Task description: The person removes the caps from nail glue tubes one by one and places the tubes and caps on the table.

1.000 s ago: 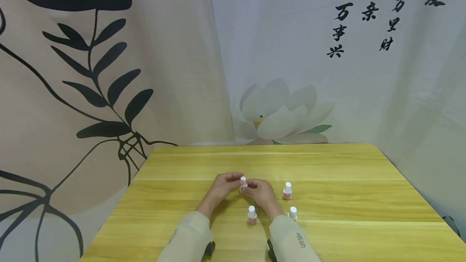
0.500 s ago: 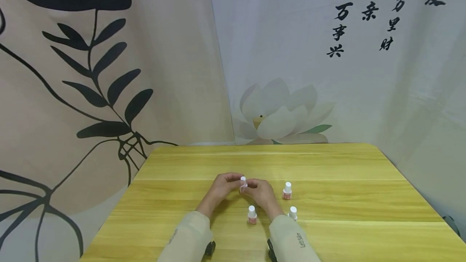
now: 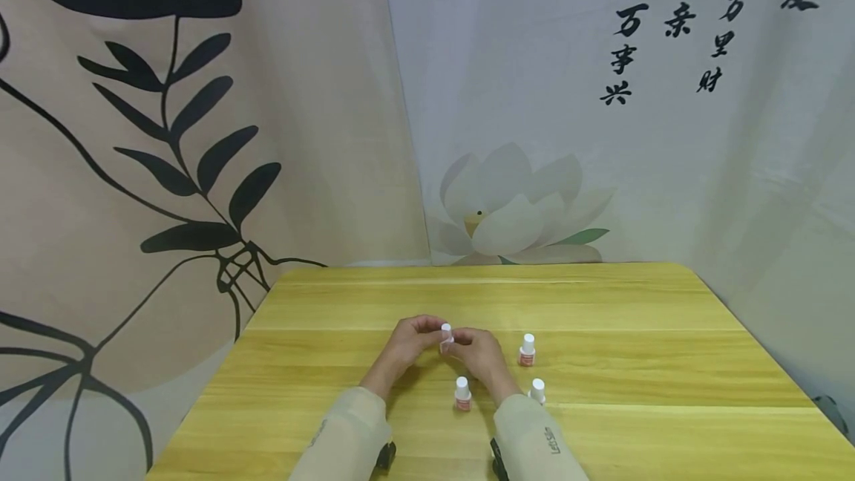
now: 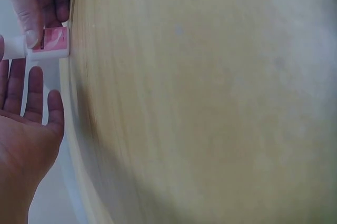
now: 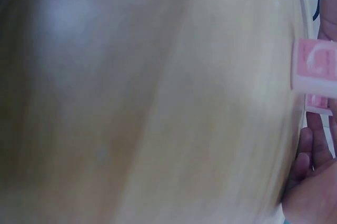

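A small white bottle (image 3: 446,334) with a white cap stands upright between my two hands. My left hand (image 3: 404,344) pinches its cap with the fingertips; in the left wrist view the other fingers of that hand (image 4: 31,145) extend loosely below. My right hand (image 3: 484,356) pinches the bottle's body, its thumb over the pink label (image 4: 56,38). Between my forearms stands a second bottle (image 3: 463,396). A third bottle (image 3: 527,351) is to the right of my right hand. Another bottle (image 3: 537,390) is partly covered by my right sleeve.
The wooden table (image 3: 614,310) extends around the hands on all sides. Behind its far edge hangs a curtain (image 3: 334,132) printed with dark leaves, a pale lotus and black writing. Both wrists carry a dark strap piece (image 3: 385,456) below the sleeves.
The left hand's fingers shift very slightly at the cap. Otherwise the hands and all the bottles stay where they were.
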A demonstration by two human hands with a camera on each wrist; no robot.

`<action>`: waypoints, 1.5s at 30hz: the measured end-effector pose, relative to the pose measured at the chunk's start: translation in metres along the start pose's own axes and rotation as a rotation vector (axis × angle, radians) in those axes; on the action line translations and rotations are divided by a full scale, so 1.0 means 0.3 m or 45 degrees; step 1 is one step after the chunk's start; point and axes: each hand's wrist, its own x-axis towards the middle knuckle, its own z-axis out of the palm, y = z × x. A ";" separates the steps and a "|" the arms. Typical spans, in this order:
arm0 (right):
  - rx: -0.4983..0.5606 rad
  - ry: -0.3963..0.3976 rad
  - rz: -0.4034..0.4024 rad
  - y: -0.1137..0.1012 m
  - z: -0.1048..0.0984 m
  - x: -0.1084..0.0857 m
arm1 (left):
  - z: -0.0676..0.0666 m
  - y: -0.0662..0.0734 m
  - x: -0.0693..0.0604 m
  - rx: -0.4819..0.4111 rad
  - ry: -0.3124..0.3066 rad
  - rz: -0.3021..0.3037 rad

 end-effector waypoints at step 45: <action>0.000 -0.027 -0.003 -0.003 -0.004 -0.001 | -0.013 0.001 -0.009 -0.008 -0.022 0.018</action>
